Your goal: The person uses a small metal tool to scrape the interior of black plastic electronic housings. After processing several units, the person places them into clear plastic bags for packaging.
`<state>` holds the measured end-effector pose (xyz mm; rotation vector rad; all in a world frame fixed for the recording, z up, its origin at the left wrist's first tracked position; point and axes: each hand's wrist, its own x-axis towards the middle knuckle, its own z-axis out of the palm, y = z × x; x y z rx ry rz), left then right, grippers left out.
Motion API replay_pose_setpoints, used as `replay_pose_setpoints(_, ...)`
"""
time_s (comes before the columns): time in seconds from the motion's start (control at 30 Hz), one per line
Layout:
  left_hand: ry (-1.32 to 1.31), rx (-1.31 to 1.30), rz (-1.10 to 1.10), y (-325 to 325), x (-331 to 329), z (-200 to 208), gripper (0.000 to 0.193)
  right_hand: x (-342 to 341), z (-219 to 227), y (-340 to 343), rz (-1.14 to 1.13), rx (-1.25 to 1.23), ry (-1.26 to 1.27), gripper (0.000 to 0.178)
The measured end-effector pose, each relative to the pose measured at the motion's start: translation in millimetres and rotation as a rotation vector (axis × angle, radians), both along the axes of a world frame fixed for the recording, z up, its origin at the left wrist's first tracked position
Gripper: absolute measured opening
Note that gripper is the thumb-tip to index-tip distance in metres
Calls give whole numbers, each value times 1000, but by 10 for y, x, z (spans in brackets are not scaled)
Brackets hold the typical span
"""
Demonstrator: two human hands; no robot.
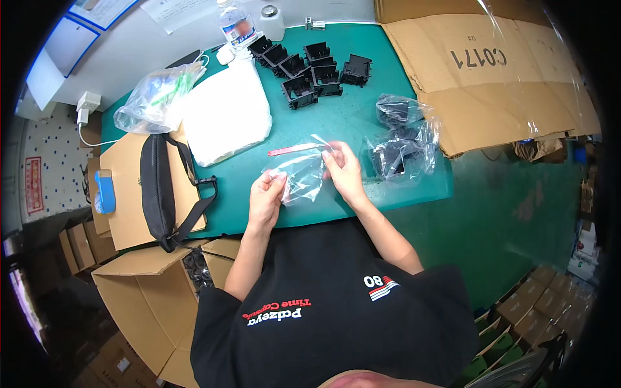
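Between my two hands, over the near edge of the green table (352,136), a clear plastic bag (304,181) with a red printed strip is held up. My left hand (266,197) pinches its left side. At its upper right, my right hand (343,169) grips the bag between thumb and fingers. The bag looks flat and see-through, with nothing visible inside. To the right of my right hand lie clear bags with black plastic parts (391,155) in them. Farther back stand several loose black plastic housings (299,92), grouped together.
A white bag (226,116) and a clear bag with green items (162,94) lie at left. Nearer are a black waist pouch (157,187) on cardboard and a blue tape dispenser (104,192). A bottle (236,26) stands behind. A large carton (479,77) borders the right side.
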<state>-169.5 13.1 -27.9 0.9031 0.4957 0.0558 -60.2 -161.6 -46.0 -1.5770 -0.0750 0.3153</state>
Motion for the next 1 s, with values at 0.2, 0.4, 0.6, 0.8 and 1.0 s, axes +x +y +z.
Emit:
replay_pose_setpoints(0.2,25,253,-10,-73,47,273,19,-290,588,-52,53,-274,-523,47)
replay_pose_setpoints(0.4,-77,72,-101,-218,138,168,22,-372,351,80,534,152,101,33)
replay_pose_setpoints(0.6,17,269,-255,45,83,279,26,-145,241,-211,424,189,129,16)
replay_pose_setpoints(0.8,-75,987,-323,-210,32,255,21,-287,362,-75,282,-185,-166,36)
replay_pose_setpoints(1.0,82,1299,-197,-277,117,370,25,-285,305,-22,243,-229,-93,14)
